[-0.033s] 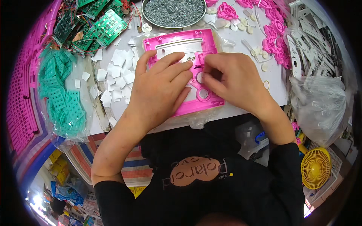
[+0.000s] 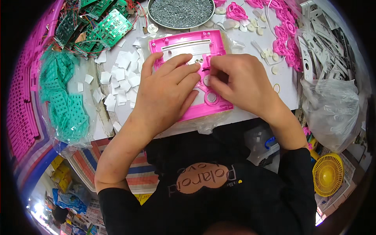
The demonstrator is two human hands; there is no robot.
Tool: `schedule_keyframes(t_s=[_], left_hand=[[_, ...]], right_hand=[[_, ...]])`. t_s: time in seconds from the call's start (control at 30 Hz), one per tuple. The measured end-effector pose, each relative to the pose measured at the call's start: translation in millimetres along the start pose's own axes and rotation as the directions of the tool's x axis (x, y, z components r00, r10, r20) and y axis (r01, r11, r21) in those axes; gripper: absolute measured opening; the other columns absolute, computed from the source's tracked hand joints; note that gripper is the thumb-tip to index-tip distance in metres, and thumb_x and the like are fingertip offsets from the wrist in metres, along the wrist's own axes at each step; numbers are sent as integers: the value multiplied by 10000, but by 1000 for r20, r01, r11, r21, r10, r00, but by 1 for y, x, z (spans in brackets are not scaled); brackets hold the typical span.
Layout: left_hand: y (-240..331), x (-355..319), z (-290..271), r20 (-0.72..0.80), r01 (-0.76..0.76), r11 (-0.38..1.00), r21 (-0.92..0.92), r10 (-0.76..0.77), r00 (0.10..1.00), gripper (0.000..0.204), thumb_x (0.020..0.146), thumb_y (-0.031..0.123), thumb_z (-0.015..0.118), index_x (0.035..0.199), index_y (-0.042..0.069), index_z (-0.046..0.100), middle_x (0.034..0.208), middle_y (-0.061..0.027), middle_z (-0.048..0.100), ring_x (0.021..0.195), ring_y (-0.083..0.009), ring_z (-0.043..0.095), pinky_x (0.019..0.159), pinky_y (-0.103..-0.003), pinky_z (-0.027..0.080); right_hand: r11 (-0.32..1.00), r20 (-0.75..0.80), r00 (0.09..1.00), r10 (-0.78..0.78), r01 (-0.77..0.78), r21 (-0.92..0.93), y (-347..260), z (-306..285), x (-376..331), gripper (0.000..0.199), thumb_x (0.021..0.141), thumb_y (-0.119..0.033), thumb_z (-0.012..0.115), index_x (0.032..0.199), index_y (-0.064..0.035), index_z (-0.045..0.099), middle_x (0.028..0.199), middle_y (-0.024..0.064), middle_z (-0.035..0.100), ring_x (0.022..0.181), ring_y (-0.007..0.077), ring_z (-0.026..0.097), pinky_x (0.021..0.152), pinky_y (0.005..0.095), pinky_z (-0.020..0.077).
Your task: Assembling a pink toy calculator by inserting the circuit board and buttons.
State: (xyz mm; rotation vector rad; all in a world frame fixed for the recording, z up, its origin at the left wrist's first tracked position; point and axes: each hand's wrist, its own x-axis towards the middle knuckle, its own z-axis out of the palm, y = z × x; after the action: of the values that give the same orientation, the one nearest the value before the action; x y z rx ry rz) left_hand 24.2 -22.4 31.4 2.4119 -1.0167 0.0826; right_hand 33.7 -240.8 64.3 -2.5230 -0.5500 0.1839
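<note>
1. My left hand (image 2: 166, 92) lies flat on the pink plastic frame (image 2: 188, 47). My fingers are spread wide and point to the right. This hand holds nothing; it just presses down on the frame.
2. My right hand (image 2: 243, 84) rests on the right side of the same frame. Its fingers are bent close together and pinch at the middle of the frame. I cannot tell if there is a small bit between them.
3. The fingertips of my two hands come very close to each other.
4. The pink frame sits in the middle of the white surface (image 2: 250, 51), right in front of me. It has a long slot near its far edge and a round ring (image 2: 212, 97) near its near edge.
5. To the left of the frame there are lots of small white squares (image 2: 121, 78).
6. Farther left is a heap of green plastic grids (image 2: 62, 102).
7. In the far left corner are green circuit boards (image 2: 105, 25) with wires.
8. Just past the frame, on the far side, is a round metal dish (image 2: 182, 11) full of little screws.
9. On the far right are pink round wheels (image 2: 284, 37).
10. On the right is a clear plastic bag (image 2: 333, 109), and a yellow round grille (image 2: 328, 174) is lower down, near me.
</note>
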Motion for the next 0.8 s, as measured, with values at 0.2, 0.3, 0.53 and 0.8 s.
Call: schedule_keyframes(t_s=[0.2,0.3,0.53,0.8], left_hand=[[1,-3,3,-47,36,998,-45,-38,998,300,800,128,766,1090,109,690,1222,-18,685,1272,-242,575,1095,-566,283],[-1,-4,4,-65,14,999,-44,-16,998,263,814,111,746,1072,121,697,1212,-18,685,1260,-240,580,1091,-572,277],[-8,-5,5,-69,-64,998,11,65,996,242,834,108,717,1061,194,722,1191,-9,681,1234,-225,584,1096,-579,279],[-1,4,-3,51,-167,960,224,159,986,280,839,144,657,1092,221,747,1160,-6,670,1199,-213,591,1147,-583,290]], right_hand=[[972,85,996,-19,38,-232,-12,2,12,81,765,-123,693,775,-44,704,706,149,679,712,354,688,642,461,552],[938,131,991,-14,59,-343,-19,3,16,82,769,-125,701,779,-44,709,747,155,695,736,355,697,658,464,560],[946,172,982,83,-23,-324,-21,1,20,125,808,-161,718,832,-38,716,813,169,708,789,359,707,697,470,569],[980,293,955,43,16,-197,-2,-11,30,169,793,-175,748,851,-24,700,787,155,706,756,345,691,684,452,548]])
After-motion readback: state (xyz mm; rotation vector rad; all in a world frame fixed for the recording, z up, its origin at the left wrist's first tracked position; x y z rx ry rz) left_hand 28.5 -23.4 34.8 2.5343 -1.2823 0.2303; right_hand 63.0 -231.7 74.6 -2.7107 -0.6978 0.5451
